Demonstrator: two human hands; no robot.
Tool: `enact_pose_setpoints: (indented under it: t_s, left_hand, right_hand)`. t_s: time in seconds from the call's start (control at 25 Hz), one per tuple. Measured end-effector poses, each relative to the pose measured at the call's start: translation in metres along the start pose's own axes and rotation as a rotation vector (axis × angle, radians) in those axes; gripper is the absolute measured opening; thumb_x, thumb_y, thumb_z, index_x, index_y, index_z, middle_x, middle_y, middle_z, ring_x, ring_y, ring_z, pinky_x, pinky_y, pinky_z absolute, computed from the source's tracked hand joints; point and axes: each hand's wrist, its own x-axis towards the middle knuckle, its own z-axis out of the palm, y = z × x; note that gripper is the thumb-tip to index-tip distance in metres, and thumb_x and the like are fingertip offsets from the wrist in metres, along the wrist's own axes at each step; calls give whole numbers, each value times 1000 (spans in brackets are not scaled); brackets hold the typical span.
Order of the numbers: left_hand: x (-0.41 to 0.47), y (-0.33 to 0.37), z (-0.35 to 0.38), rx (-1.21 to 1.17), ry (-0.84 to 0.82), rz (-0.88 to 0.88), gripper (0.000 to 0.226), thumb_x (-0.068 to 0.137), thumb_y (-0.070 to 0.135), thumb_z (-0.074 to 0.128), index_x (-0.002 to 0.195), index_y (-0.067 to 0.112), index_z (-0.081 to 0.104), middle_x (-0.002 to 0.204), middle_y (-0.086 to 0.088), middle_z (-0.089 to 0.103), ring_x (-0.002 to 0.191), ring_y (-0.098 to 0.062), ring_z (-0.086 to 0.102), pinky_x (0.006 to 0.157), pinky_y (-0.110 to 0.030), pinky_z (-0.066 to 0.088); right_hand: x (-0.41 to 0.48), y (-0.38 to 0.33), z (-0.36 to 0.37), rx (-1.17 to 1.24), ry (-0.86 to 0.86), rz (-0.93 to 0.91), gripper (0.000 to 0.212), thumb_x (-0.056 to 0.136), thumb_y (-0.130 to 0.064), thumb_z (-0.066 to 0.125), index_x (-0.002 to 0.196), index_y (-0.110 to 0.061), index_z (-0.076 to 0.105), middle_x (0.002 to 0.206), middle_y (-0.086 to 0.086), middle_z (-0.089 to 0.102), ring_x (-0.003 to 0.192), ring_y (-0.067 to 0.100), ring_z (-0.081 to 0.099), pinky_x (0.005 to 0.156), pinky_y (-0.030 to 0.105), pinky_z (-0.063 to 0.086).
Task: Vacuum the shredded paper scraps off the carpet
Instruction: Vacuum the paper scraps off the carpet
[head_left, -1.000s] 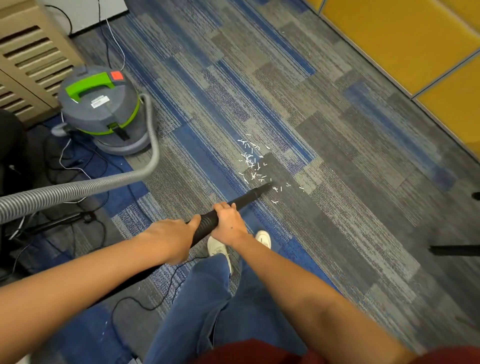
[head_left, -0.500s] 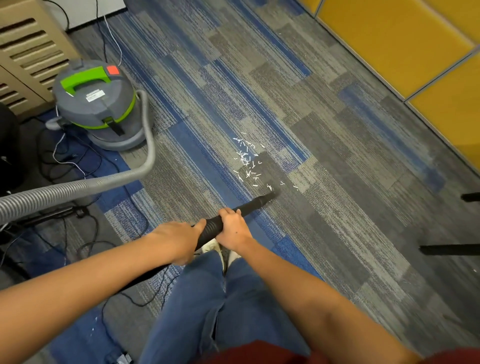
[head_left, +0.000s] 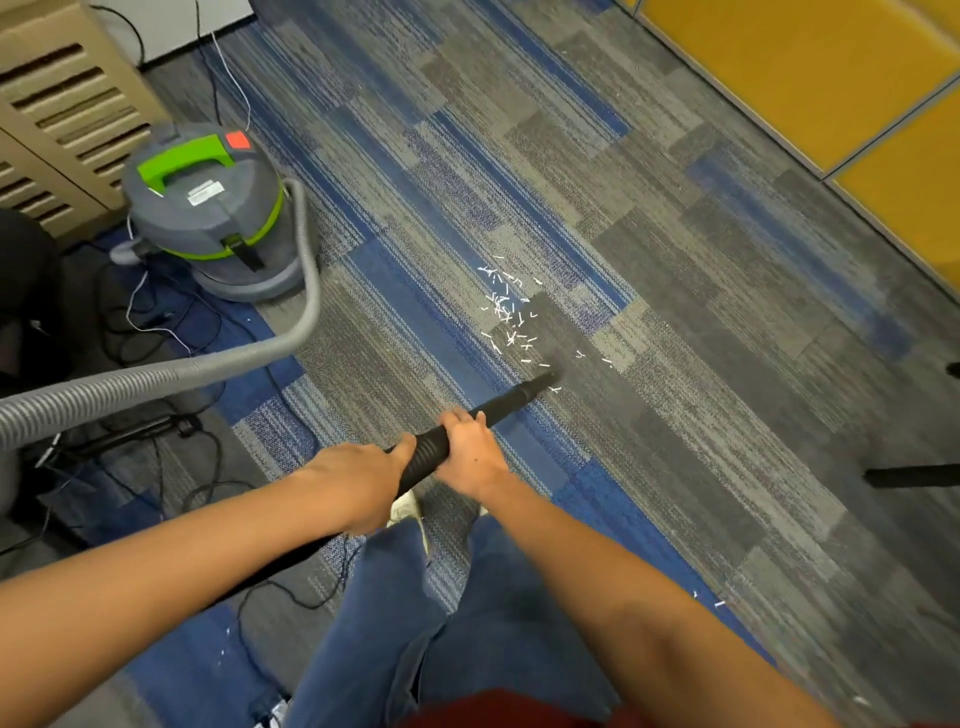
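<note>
Gripping the black wand (head_left: 511, 401) with both hands. My left hand (head_left: 363, 478) is wrapped round the rear of the tube with its thumb towards the front. My right hand (head_left: 470, 452) is closed over the tube just ahead of it, fingers curled over the top. The two hands sit close together with a short ribbed length of tube showing between them.

- The wand runs from my hands towards 1–2 o'clock. Its open tip is down at the carpet (head_left: 701, 322).
- The paper scraps (head_left: 506, 312) lie as a loose white cluster at about 12–1 o'clock from my right hand, well beyond my fingers.
- The near edge of the cluster is just past the tip. One scrap is just beside the tip at its 3 o'clock side, and a few singles lie out at 2 o'clock from it.
- Stray bits: a couple at 4 o'clock from my right hand, and a few on the blue patch at 7 o'clock from my left.
- The vacuum canister (head_left: 213, 218), grey with a green handle, stands at 11 o'clock from my hands.
- Its grey hose (head_left: 156, 376) curves down and out to 9 o'clock.
- Loose cables (head_left: 150, 322) lie on the floor under the hose.
- My jeans (head_left: 415, 623) and one shoe (head_left: 408, 506) show at 6 o'clock, below the hands.
</note>
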Motion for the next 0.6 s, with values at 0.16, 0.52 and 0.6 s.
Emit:
enact_pose_setpoints:
  t_s: [0.16, 0.52, 0.6]
  left_hand:
    - [-4, -5, 7, 86, 2, 31, 84, 93, 14, 54, 151, 22, -6, 116, -8, 56, 103, -25, 59, 77, -32, 46]
    - [-19, -38, 23, 19, 19, -11, 82, 92, 16, 53, 151, 23, -5, 114, -5, 57, 101, -23, 59, 76, -31, 45]
    - [-17, -37, 24, -21, 13, -33, 81, 92, 14, 52, 150, 23, -4, 113, -5, 56, 96, -23, 58, 74, -31, 45]
  right_hand:
    - [-12, -5, 12, 22, 31, 39, 40, 80, -13, 66, 117, -8, 52, 122, 11, 49, 125, 41, 36, 113, 47, 25]
    - [-2, -43, 25, 82, 10, -22, 33, 82, -11, 66, 111, -7, 52, 117, 11, 50, 128, 42, 33, 107, 49, 34]
    - [4, -41, 25, 75, 12, -46, 31, 82, -10, 65, 110, -7, 53, 114, 11, 50, 126, 42, 35, 109, 48, 32]
